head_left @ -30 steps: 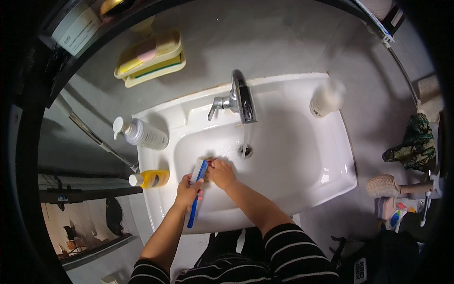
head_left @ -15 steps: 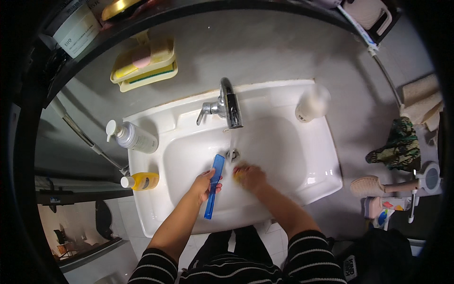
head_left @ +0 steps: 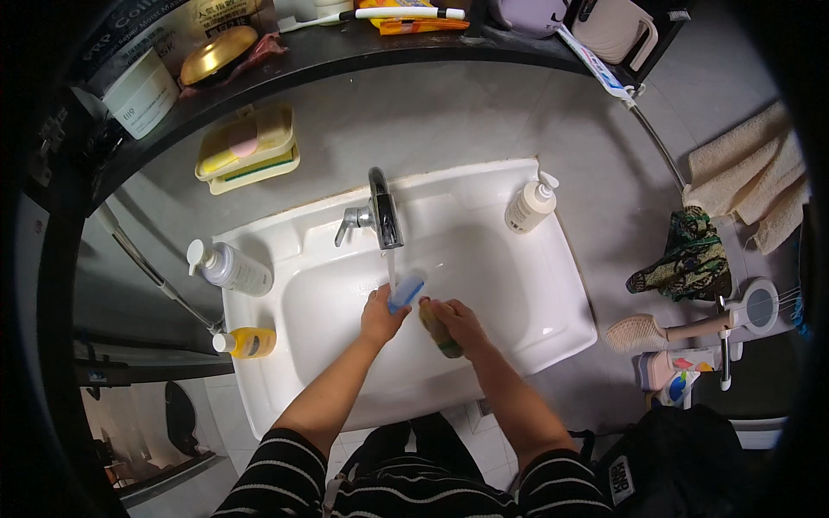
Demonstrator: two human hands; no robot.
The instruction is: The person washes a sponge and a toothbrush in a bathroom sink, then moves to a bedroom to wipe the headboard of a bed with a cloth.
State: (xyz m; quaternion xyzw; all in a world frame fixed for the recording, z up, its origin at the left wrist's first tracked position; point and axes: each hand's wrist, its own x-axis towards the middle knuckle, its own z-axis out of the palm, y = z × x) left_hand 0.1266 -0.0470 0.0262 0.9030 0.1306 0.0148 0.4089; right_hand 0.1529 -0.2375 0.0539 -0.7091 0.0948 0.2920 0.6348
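My left hand (head_left: pixel 382 318) is closed on a translucent blue comb (head_left: pixel 406 294), whose far end sticks out past the fingers; its teeth cannot be made out. Water (head_left: pixel 391 269) runs from the chrome faucet (head_left: pixel 386 216) down to the comb and my left fingers. Just to the right, my right hand (head_left: pixel 458 325) grips a yellow-green sponge (head_left: pixel 440 330), held a small gap away from the comb. Both hands are over the bowl of the white sink (head_left: pixel 509 285). The drain is hidden behind the left hand and the comb.
A white pump bottle (head_left: pixel 235 269) and a yellow bottle (head_left: pixel 250 343) stand on the sink's left rim. Another pump bottle (head_left: pixel 530 205) stands at the back right. A dark shelf (head_left: pixel 345 53) crosses above. On the right wall hang a towel (head_left: pixel 743 168) and a hairbrush (head_left: pixel 639 332).
The comb has swung from upright to tilted and moved under the running water. The sponge in my right hand now shows more clearly. The whole view has shifted.
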